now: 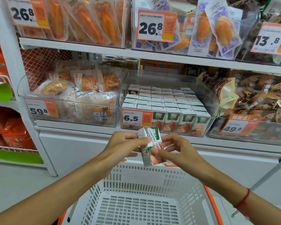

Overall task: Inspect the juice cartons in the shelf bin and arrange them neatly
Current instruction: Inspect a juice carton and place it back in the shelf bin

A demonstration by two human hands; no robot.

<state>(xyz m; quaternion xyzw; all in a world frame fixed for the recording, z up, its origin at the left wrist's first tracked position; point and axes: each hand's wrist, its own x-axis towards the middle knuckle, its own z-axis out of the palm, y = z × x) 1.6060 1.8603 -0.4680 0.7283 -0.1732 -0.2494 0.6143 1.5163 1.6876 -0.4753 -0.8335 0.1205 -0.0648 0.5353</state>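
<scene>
Presently | juice carton light, stiff, dentable | left hand, right hand pinching its sides | hold flat faces, avoid straw

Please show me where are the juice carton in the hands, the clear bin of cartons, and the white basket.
juice carton [150, 149]: head view, on its printed front face.
clear bin [208, 96]: head view, on its right wall.
white basket [182, 185]: head view, on its far slotted wall.
</scene>
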